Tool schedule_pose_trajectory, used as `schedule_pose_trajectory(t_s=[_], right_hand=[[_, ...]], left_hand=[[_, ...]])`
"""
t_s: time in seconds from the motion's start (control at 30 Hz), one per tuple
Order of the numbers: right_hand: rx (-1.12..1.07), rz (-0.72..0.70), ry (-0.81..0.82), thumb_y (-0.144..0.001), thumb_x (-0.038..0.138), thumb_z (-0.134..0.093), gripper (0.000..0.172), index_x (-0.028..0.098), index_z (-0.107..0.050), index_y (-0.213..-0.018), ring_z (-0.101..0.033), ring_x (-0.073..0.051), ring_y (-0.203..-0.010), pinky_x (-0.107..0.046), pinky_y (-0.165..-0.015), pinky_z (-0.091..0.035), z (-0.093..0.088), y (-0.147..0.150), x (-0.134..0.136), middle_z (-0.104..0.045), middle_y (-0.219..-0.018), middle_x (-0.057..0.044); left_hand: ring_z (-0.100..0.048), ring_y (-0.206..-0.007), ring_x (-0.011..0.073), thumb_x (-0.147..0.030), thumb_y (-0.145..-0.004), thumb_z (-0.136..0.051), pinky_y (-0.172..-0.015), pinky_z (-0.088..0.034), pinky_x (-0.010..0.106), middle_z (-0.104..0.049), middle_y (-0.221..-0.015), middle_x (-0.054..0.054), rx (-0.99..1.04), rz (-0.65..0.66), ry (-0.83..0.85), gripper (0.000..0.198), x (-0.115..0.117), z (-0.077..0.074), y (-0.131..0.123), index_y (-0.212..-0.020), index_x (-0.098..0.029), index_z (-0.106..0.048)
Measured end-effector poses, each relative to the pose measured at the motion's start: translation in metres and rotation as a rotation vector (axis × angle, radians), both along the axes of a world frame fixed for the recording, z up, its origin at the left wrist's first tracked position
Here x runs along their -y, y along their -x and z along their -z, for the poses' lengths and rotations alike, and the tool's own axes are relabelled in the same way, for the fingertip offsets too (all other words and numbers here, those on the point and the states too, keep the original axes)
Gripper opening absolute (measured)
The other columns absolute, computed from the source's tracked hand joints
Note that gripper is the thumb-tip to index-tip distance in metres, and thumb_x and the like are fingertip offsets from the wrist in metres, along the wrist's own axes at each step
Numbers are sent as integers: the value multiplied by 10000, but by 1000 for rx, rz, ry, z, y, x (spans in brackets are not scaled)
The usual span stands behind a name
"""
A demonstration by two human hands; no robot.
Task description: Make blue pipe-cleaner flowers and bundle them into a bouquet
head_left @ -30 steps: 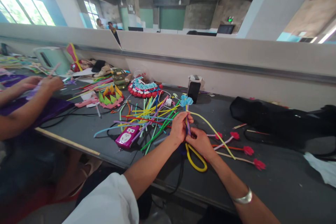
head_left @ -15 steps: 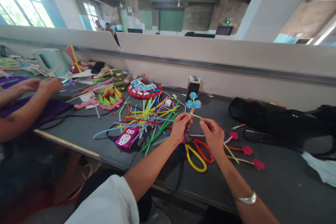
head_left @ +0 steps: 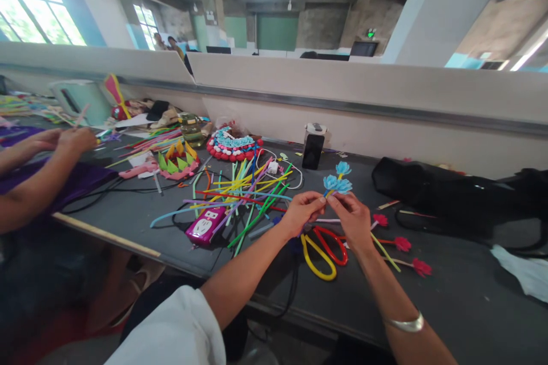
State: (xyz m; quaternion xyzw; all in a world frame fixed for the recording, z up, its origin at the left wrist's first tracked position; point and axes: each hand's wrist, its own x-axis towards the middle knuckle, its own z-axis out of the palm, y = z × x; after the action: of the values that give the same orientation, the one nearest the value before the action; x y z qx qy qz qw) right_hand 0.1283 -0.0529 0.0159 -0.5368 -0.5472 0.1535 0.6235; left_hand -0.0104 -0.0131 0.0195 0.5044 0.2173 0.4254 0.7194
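A small bunch of blue pipe-cleaner flowers (head_left: 338, 183) stands up from between my two hands. My left hand (head_left: 305, 212) pinches the stems from the left. Close against it, my right hand (head_left: 351, 218) closes its thumb and fingers on the stems just under the blooms. The stems' lower part is hidden by my fingers. Below my hands lies a pair of pliers with one yellow and one red handle (head_left: 320, 259). Red pipe-cleaner flowers (head_left: 402, 244) rest to the right of my right hand, beside a yellow-green pipe cleaner (head_left: 387, 252).
Loose pipe cleaners (head_left: 248, 194) and a purple packet (head_left: 208, 225) lie left of my hands. A phone (head_left: 313, 151) leans upright behind them. A black bag (head_left: 454, 197) sits at right. At far left, a co-worker's hands (head_left: 71, 140) work near a kettle (head_left: 88, 102).
Both hands and the blue flowers have moved right, away from the phone, and the flowers sit lower. My right hand has come in from beside the bunch to grip the stems.
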Motion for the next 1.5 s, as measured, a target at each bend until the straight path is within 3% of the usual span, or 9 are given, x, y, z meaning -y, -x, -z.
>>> schedule_pose_trajectory(t_s=[0.13, 0.27, 0.47, 0.6, 0.77, 0.9, 1.03, 1.33, 1.5], right_hand=[[11, 15, 36, -769, 395, -677, 226, 176, -725, -798, -635, -196, -805, -338, -796, -491, 0, 0, -1, -676, -826, -43], [-4, 6, 54, -780, 410, -661, 260, 163, -725, -832, -641, -194, -810, -324, -796, -491, 1, -1, -2, -684, -841, -45], [-37, 11, 90, -766, 450, -656, 321, 151, -730, -858, -652, -215, -839, -325, -797, -490, 8, -2, -5, -708, -866, -55], [-67, 29, 124, -757, 475, -654, 351, 148, -731, -861, -658, -228, -837, -329, -777, -497, 13, -2, -8, -722, -863, -63], [-76, 59, 150, -740, 479, -668, 366, 142, -735, -864, -657, -225, -808, -330, -761, -494, 15, -1, -8, -723, -836, -61], [-70, 71, 154, -737, 469, -679, 349, 141, -736, -840, -656, -225, -799, -329, -761, -489, 13, 0, -7, -719, -828, -61], [-69, 66, 141, -725, 463, -689, 339, 144, -732, -831, -660, -228, -812, -336, -776, -490, 13, 0, -8, -719, -852, -66], [-52, 5, 131, -727, 464, -689, 316, 162, -733, -808, -653, -221, -827, -331, -801, -483, 9, -3, -6, -715, -836, -49], [-84, -78, 156, -725, 432, -699, 279, 176, -750, -824, -663, -234, -873, -338, -831, -486, 4, -2, -5, -737, -885, -51]], left_hand=[[-364, -416, 23, -447, -718, -701, -402, -213, 182, -566, -610, -13, -56, -31, -25, 332, -1, 2, -2, -753, -131, -606], [-379, -411, 36, -428, -708, -714, -415, -267, 178, -592, -602, -25, -96, -117, -61, 360, -2, 2, -4, -904, -147, -604], [-553, -583, 110, -324, -778, -647, -565, -429, 217, -638, -666, 9, -233, -342, -329, 206, -1, 5, -6, -876, -144, -663], [-603, -680, 145, -271, -833, -572, -663, -459, 242, -672, -724, 28, -357, -430, -538, 162, -1, 5, -5, -852, -161, -690], [-617, -734, 157, -252, -871, -516, -718, -455, 246, -690, -771, 42, -496, -461, -703, 197, 2, 3, -3, -839, -169, -691], [-600, -724, 148, -235, -879, -483, -707, -441, 237, -678, -769, 41, -523, -449, -738, 212, 2, 2, -1, -859, -167, -683], [-562, -684, 131, -232, -851, -504, -665, -419, 221, -641, -716, 15, -493, -421, -654, 186, 0, 1, -1, -803, -165, -672], [-346, -441, 44, -391, -743, -643, -438, -220, 199, -534, -583, -35, -168, -54, -74, 258, -5, -2, 3, -770, -135, -625], [-350, -423, 33, -344, -644, -724, -418, -159, 200, -520, -536, -26, -87, 7, 81, 253, -7, -9, 6, -693, -119, -618]])
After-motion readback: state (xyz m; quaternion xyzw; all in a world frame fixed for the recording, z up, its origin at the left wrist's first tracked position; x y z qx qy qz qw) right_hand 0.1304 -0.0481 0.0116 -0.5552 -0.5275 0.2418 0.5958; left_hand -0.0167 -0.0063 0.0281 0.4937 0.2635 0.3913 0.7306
